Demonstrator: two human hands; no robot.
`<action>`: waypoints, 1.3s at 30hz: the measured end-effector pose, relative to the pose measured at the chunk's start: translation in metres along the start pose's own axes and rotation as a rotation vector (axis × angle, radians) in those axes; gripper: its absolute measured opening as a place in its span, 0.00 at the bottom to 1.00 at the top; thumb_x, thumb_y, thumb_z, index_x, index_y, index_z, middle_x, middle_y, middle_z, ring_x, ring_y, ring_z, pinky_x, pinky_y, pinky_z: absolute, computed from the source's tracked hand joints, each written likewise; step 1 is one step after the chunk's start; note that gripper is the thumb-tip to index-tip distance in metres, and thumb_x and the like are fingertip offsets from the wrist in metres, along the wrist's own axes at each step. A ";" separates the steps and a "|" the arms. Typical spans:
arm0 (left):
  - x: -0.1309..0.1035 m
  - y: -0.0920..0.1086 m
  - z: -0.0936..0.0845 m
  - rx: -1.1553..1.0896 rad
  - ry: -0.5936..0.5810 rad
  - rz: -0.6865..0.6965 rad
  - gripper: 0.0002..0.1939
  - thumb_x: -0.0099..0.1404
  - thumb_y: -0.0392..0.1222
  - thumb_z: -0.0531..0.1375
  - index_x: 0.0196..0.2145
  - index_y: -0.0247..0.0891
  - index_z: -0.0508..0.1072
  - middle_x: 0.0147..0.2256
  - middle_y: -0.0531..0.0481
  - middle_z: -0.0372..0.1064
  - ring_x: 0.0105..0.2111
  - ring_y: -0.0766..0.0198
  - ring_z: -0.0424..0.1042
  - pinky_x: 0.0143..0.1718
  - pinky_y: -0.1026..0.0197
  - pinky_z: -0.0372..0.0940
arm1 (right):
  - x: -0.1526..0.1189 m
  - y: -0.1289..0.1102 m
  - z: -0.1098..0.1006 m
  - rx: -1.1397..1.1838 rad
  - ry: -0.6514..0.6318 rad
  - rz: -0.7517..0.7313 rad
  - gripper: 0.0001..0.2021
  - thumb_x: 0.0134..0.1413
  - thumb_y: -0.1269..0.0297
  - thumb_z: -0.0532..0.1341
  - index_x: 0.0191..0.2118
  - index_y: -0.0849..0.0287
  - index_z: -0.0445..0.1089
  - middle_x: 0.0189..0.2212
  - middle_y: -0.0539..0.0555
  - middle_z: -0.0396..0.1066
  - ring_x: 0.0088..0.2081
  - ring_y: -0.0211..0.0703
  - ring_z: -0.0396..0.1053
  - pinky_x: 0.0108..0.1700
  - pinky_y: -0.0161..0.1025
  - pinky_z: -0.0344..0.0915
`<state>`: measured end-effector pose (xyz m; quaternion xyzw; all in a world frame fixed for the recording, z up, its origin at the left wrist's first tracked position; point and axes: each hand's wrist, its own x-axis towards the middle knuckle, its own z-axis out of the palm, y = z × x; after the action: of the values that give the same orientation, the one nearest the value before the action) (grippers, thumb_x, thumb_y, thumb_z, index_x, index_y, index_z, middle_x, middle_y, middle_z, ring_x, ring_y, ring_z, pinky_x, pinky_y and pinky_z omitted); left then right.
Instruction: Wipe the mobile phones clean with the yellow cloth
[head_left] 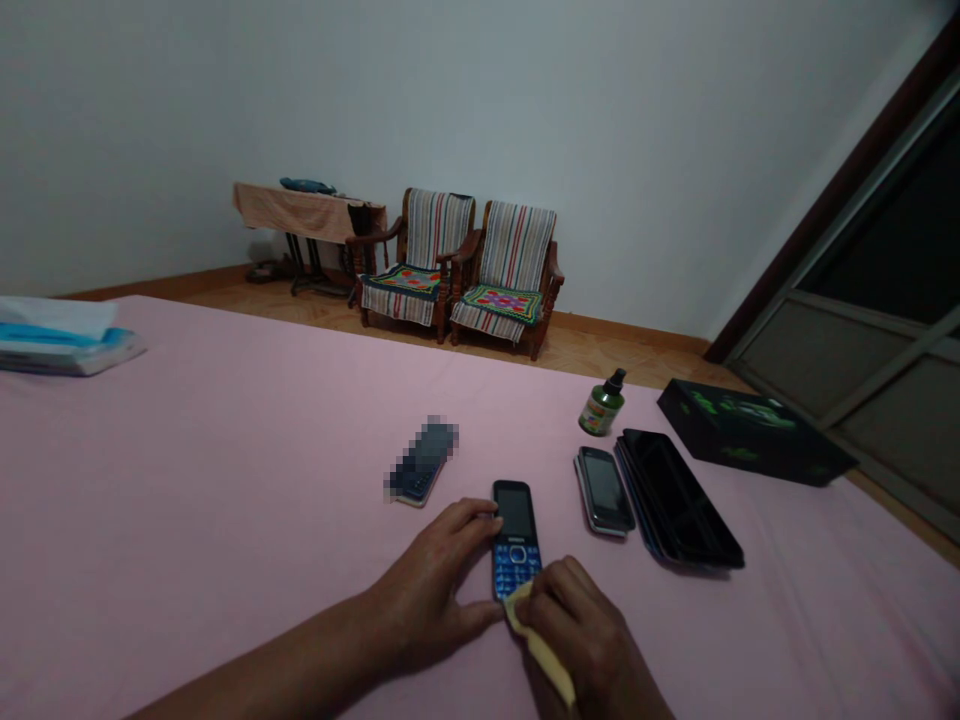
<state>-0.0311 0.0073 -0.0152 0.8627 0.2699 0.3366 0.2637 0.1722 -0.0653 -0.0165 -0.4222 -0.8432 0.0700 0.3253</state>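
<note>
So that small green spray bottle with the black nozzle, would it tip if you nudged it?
Probably. The small green spray bottle stands upright on a soft pink sheet, taller than wide, so it likely topples easily. Being round, it would probably roll. It looks light.

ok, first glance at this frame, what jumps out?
Bottom centre, the left hand steadies a blue keypad phone flat on the pink table, while the right hand presses a yellow cloth to its lower end. To the right lie more phones, a green bottle and a black box.
</note>
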 end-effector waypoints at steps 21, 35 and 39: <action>-0.007 -0.009 0.007 0.026 -0.047 -0.051 0.37 0.57 0.39 0.69 0.60 0.43 0.58 0.59 0.37 0.57 0.59 0.45 0.60 0.58 0.42 0.61 | 0.014 0.007 0.004 0.022 0.056 0.273 0.18 0.49 0.87 0.53 0.40 0.61 0.70 0.35 0.58 0.64 0.38 0.51 0.61 0.38 0.45 0.61; -0.004 -0.005 0.006 0.046 -0.030 -0.012 0.36 0.56 0.38 0.70 0.58 0.41 0.58 0.58 0.36 0.58 0.58 0.45 0.61 0.56 0.42 0.62 | 0.016 -0.002 0.007 0.051 0.046 0.171 0.15 0.51 0.85 0.57 0.40 0.58 0.69 0.35 0.56 0.65 0.38 0.49 0.62 0.36 0.43 0.61; -0.003 -0.002 0.004 0.038 -0.046 -0.045 0.36 0.55 0.36 0.69 0.58 0.41 0.59 0.57 0.36 0.59 0.58 0.46 0.61 0.57 0.43 0.62 | 0.018 0.001 0.008 0.037 0.094 0.180 0.19 0.47 0.88 0.57 0.42 0.59 0.69 0.35 0.57 0.66 0.38 0.50 0.63 0.37 0.43 0.62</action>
<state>-0.0304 0.0058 -0.0203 0.8688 0.2894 0.3055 0.2611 0.1601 -0.0500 -0.0141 -0.4928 -0.7843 0.0945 0.3648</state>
